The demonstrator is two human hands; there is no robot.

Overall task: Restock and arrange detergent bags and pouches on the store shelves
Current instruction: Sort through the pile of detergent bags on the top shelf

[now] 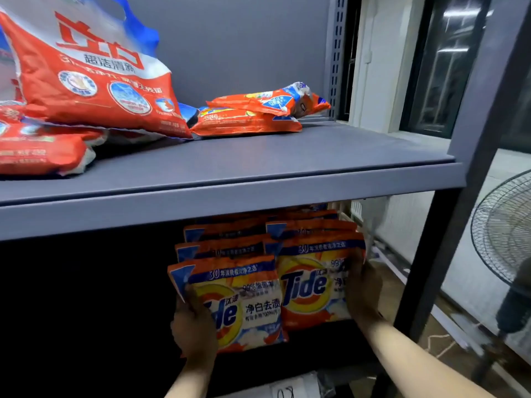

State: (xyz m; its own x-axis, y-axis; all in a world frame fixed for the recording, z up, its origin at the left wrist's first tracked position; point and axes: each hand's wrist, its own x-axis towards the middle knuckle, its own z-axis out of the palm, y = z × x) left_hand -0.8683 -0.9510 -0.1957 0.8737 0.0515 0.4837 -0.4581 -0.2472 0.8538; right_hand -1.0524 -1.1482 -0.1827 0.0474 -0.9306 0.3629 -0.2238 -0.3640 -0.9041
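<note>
Two rows of orange Tide pouches stand upright on the lower shelf, under the grey shelf board [258,193]. My left hand [194,326] grips the left edge of the front left Tide pouch [250,300]. My right hand [363,291] presses on the right edge of the front right Tide pouch [311,282]. More pouches stand behind each. On the upper shelf a big red-and-white detergent bag [86,73] leans at the left, over a flat red bag [40,150]. Two small orange pouches [253,113] lie stacked near the back.
A dark shelf upright [448,239] stands close to my right forearm. A floor fan [505,231] is at the far right, in front of a window and white wall. White paper [290,389] lies on the shelf below. The lower shelf's left part is dark.
</note>
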